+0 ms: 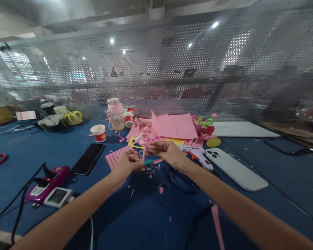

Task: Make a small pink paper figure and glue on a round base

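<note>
My left hand (127, 163) is closed at the middle of the table, its fingertips on a pink paper strip (144, 152) and a small teal piece (147, 162). Close on its right, my right hand (168, 152) pinches the upper part of the same strip. Left of the hands lies a pink sheet with dark parallel lines (116, 157). Behind them is a heap of pink foam or paper sheets (174, 125). A white glue gun with an orange trigger (202, 160) rests beside my right hand. Small pink scraps lie on the blue tabletop below the hands.
A black phone (88, 159), a paper cup (98, 133) and a pink-lidded bottle (115, 116) stand or lie to the left. Nearer is a purple power strip (48, 184) with cables. At right are a white phone (236, 169) and a white board (246, 129). A perforated screen rises behind.
</note>
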Demonstrator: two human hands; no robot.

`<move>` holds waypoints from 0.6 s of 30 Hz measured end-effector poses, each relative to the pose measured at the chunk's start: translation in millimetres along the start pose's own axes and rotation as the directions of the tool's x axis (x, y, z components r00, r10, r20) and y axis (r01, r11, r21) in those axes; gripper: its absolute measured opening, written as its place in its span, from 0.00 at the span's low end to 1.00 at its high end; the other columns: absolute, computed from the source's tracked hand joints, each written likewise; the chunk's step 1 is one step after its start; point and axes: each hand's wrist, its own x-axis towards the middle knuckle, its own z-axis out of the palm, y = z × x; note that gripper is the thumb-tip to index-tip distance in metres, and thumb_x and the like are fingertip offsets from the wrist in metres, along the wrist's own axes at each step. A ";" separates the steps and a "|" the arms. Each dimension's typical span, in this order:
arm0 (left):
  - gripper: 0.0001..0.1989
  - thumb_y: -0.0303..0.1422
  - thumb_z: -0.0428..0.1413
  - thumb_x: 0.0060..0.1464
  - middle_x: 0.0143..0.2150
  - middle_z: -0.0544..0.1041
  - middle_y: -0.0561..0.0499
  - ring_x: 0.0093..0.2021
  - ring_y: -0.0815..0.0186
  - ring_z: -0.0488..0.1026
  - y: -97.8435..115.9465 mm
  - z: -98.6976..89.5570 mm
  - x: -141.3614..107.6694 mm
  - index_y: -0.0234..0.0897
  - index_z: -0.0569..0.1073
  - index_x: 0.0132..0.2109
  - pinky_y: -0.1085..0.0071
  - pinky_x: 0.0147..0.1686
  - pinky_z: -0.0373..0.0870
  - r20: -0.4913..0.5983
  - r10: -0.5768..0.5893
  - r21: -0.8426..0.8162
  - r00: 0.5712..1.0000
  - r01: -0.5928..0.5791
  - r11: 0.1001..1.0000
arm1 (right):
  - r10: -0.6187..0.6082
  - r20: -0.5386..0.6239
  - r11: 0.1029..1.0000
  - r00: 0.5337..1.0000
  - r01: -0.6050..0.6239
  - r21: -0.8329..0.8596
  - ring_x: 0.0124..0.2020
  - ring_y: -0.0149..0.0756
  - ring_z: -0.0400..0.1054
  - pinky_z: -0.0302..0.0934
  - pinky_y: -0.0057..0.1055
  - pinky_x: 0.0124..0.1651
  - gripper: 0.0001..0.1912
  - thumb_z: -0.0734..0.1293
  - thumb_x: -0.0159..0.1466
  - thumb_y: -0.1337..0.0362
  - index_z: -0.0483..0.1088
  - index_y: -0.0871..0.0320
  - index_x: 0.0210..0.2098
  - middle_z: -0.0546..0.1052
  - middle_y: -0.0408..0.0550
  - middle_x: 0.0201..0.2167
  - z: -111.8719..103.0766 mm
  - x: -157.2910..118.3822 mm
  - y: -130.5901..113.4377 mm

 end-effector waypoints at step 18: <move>0.19 0.19 0.65 0.31 0.17 0.70 0.60 0.19 0.71 0.72 1.5 0.4 0.0 0.35 0.64 0.30 0.74 0.25 0.72 -0.115 -0.003 0.011 0.993 0.004 1.000 | 0.121 0.014 0.955 0.993 -0.120 0.270 0.40 0.36 0.73 0.65 0.33 0.47 0.21 0.77 0.37 0.66 0.73 0.59 0.32 0.79 0.47 0.33 12.0 -7.5 -7.0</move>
